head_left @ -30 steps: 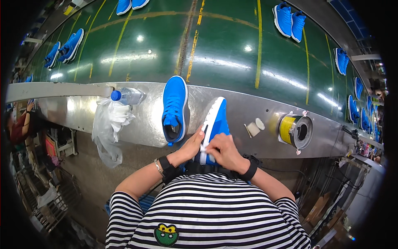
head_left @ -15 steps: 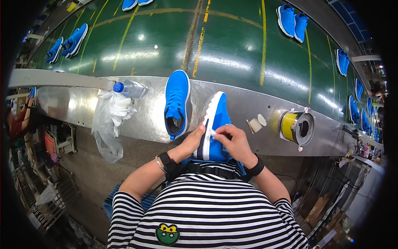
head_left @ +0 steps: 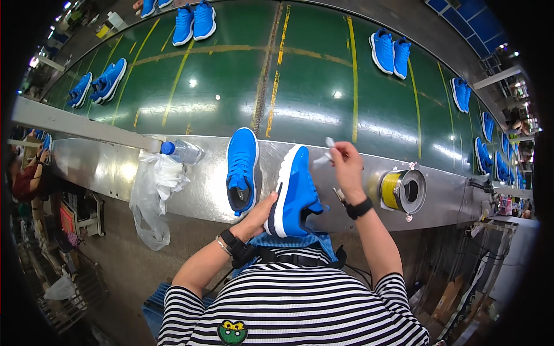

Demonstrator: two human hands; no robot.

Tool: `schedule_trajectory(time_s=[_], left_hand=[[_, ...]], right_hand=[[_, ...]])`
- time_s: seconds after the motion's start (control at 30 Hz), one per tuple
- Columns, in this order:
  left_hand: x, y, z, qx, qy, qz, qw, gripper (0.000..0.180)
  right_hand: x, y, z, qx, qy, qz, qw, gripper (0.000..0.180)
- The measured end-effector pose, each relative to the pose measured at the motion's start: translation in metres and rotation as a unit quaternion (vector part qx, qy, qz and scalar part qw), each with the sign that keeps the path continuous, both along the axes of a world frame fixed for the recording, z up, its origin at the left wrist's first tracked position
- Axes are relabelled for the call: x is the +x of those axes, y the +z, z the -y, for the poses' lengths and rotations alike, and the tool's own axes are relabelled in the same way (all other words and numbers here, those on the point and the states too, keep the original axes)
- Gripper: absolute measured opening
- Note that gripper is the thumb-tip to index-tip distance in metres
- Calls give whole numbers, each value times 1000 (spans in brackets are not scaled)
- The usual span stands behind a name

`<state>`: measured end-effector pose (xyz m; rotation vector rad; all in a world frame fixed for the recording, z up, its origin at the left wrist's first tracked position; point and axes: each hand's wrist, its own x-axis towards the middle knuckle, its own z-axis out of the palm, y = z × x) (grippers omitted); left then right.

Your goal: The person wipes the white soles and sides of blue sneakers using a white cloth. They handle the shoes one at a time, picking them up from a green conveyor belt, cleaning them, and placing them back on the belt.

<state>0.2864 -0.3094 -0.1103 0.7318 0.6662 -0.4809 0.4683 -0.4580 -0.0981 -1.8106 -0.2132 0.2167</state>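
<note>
A blue shoe with a white sole (head_left: 295, 193) lies tilted on its side on the metal shelf (head_left: 346, 202) in front of me. My left hand (head_left: 259, 214) grips its heel end. My right hand (head_left: 348, 163) is raised just right of the toe, pinching a small white scrap (head_left: 326, 151) between the fingers. A second blue shoe (head_left: 241, 170) stands upright on the shelf, just left of the held one.
A green conveyor belt (head_left: 300, 86) with yellow lines carries several pairs of blue shoes (head_left: 390, 51). On the shelf lie a plastic bottle (head_left: 182, 151), a crumpled clear bag (head_left: 154, 187) and a yellow tape roll (head_left: 399, 190). Another person (head_left: 29, 179) sits at the far left.
My right hand has lifted off the shoe's side and moved up and right with the white scrap. The left hand has slid toward the heel.
</note>
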Motion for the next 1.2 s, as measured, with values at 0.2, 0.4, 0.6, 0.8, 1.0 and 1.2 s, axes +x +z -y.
schedule_trajectory(time_s=[0.2, 0.4, 0.6, 0.8, 1.0, 1.2], left_hand=[[1, -36, 1, -351, 141, 18, 925, 64], [-4, -37, 12, -374, 219, 59, 899, 60], [-2, -32, 21, -352, 251, 72, 899, 58], [4, -28, 29, -320, 273, 60, 905, 52], [2, -44, 29, -305, 273, 56, 911, 53], [10, -81, 22, -120, 239, -1, 964, 42]], right_hand=[[-29, 3, 48, 275, -87, -239, 927, 9], [-52, -16, 50, 240, -34, -288, 926, 19], [-34, -33, 5, 130, 54, -164, 976, 18], [-56, -32, -10, -7, 126, -18, 992, 9], [-70, -3, 41, 93, 212, -191, 954, 7], [-41, -35, 117, 89, -93, -132, 983, 6]])
